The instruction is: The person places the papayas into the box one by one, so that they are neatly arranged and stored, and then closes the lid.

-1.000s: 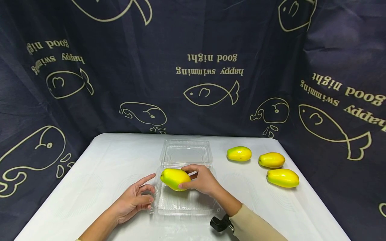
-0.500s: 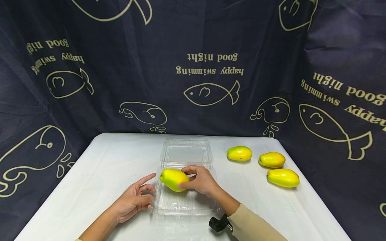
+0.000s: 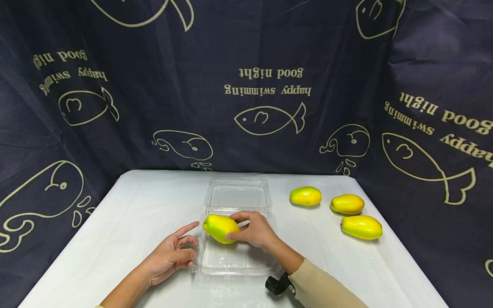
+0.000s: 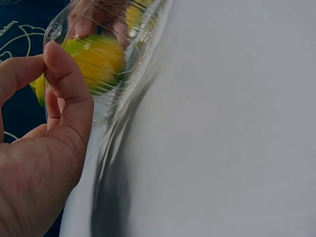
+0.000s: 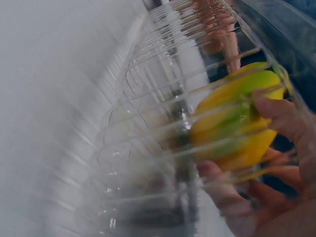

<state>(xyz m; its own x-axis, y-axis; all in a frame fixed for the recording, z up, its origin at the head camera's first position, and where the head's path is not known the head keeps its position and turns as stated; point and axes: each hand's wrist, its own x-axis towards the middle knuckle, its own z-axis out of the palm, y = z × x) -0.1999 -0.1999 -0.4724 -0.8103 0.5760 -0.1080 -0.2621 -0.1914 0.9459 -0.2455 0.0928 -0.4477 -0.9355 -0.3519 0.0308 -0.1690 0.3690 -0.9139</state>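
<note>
In the head view my right hand [image 3: 256, 231] grips a yellow-green papaya [image 3: 217, 228] by its right end, thumb on the near side and fingers behind. The papaya lies over the back left part of an open clear plastic clamshell box [image 3: 239, 271]. Seen through the ribbed wall in the right wrist view, the fingertips [image 5: 210, 169] press against the papaya [image 5: 232, 123]. My left hand [image 3: 171, 256] is at the box's left side. In the left wrist view its thumb and forefinger pinch the box's rim.
The box's lid [image 3: 238, 197] lies folded back behind its base. To the right on the white table are a papaya [image 3: 305, 196], a second papaya [image 3: 347, 204] and a third papaya [image 3: 361, 227]. Dark printed cloth [image 3: 269, 149] hangs around the table.
The papaya and my right hand have shifted slightly left over the box. My left hand, the box and the other papayas stay where they were.
</note>
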